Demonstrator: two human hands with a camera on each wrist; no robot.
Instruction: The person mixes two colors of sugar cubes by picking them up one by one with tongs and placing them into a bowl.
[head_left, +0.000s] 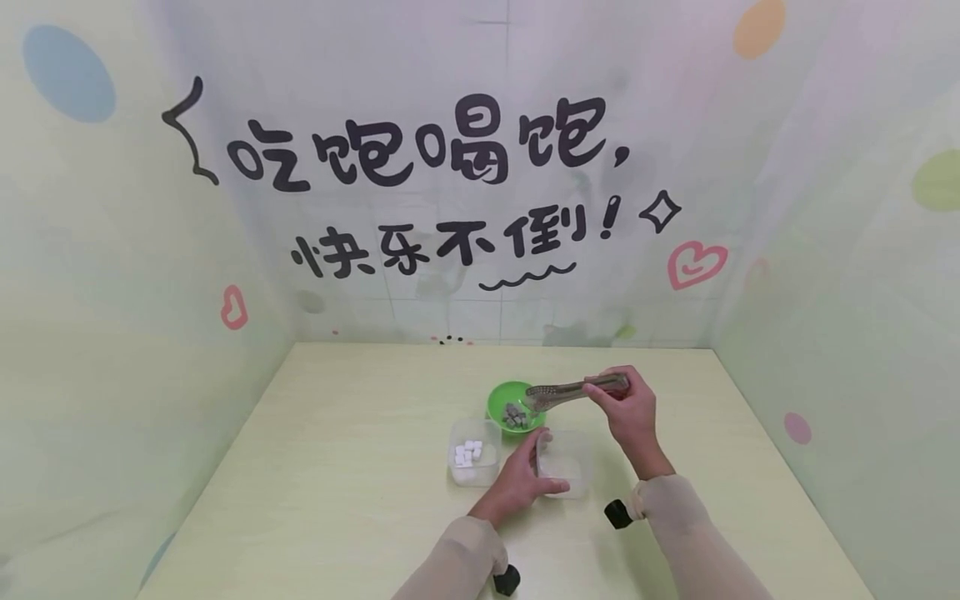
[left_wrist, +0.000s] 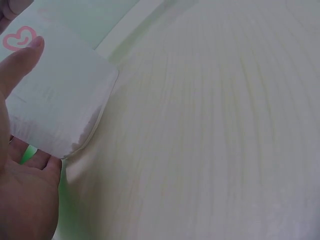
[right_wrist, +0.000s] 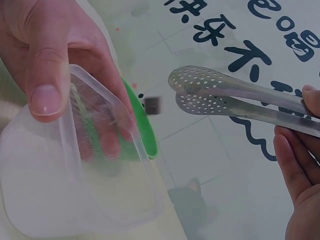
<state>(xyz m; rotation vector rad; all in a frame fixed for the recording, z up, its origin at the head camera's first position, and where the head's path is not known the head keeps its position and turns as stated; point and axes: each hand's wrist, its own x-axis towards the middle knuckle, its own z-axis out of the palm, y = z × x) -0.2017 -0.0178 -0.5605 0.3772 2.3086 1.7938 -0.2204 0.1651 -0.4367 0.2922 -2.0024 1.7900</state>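
My left hand point(head_left: 517, 477) grips a clear plastic container point(head_left: 573, 467), thumb on the near side and fingers on the far side. In the right wrist view this container point(right_wrist: 35, 170) shows no cubes inside. Metal tongs point(head_left: 558, 395) with perforated tips are held in my right hand point(head_left: 630, 408), pointing left over the green bowl point(head_left: 512, 390). Several grey cubes point(head_left: 513, 416) lie in that bowl. Seen from the right wrist, a blurred small dark cube point(right_wrist: 152, 105) shows just off the tips of the tongs point(right_wrist: 197, 80), apart from them.
Left of my left hand stands a second clear container point(head_left: 491, 471) with several white cubes point(head_left: 468, 452). All of this is on a pale wood-grain table point(head_left: 360, 433). A printed backdrop point(head_left: 450, 67) rises behind the table and along both sides.
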